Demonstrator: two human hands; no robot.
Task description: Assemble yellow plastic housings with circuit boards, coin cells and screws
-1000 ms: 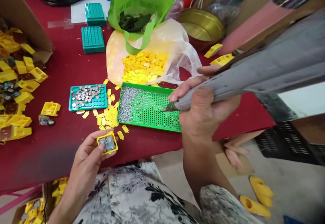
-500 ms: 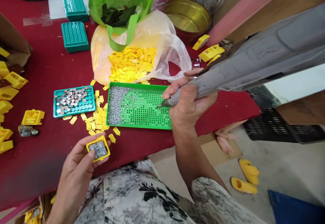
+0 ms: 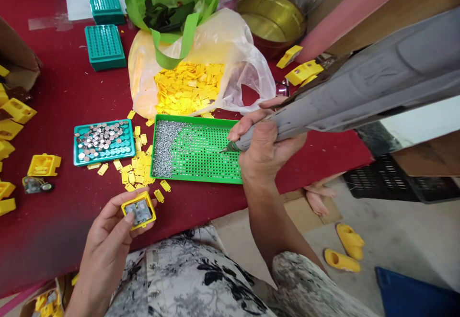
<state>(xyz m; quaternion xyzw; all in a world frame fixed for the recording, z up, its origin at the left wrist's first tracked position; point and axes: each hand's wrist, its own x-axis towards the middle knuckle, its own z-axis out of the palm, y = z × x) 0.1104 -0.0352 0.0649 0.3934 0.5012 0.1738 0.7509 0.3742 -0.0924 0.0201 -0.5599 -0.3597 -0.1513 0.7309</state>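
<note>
Between the thumb and fingers of my left hand (image 3: 111, 231) is a small yellow plastic case (image 3: 144, 222), its open side up, with a grey part inside under my thumb. My right hand (image 3: 264, 149) is wrapped round a grey electric screwdriver (image 3: 323, 99). The screwdriver's bit points left, over the green perforated tray (image 3: 201, 180). Small silver screws (image 3: 163, 147) are heaped at the tray's left end, and more lie scattered across its holes. Left of the tray are loose yellow covers (image 3: 142, 169) and a teal tray (image 3: 104, 160) with button cells (image 3: 102, 137) on it.
A plastic bag (image 3: 237, 39) of yellow pieces and a green bag (image 3: 172, 63) stand behind the tray. Two teal trays (image 3: 105, 46) sit at the back left. Yellow cases (image 3: 12, 130) are piled at far left, near a circuit part (image 3: 36, 185). A brass-coloured bowl (image 3: 271, 17) is behind.
The view has shifted slightly. Both hands keep their grips, and the screwdriver's tip stays over the green tray in nearly the same place.
</note>
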